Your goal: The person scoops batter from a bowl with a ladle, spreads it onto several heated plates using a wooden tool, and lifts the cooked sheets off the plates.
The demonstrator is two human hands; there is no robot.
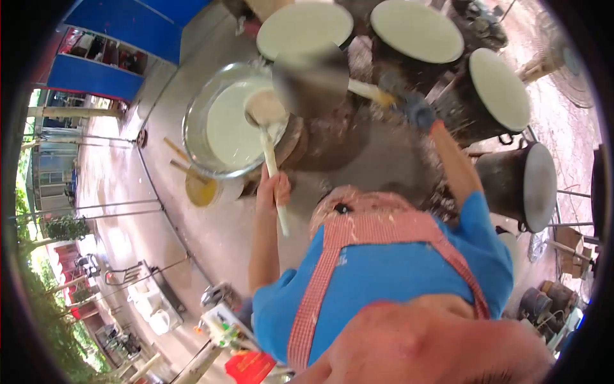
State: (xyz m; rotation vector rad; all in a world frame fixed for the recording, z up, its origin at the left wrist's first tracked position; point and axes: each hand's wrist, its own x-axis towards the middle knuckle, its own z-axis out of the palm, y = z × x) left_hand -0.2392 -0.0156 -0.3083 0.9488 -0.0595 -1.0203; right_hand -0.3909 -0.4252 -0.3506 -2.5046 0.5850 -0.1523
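Note:
My left hand (274,187) is bare and wrapped round the pale handle (269,155) of a ladle. The ladle's round bowl (266,107) is over a wide metal basin (192,150) of creamy white liquid (227,128). My right hand (420,114), in a dark grey-blue glove, is closed on a long pale handle with a yellow part (382,97). At that handle's other end, a dark scoop-like vessel (311,83), smeared by motion, hangs by the basin's right side; its contents cannot be made out.
Large dark pots of pale liquid (305,31) (417,31) (499,89) stand beyond and to the right. A lidded pot (540,185) is at the right. Left of the basin is a yellow container (202,191) with sticks; blue panels (128,29) stand at the upper left.

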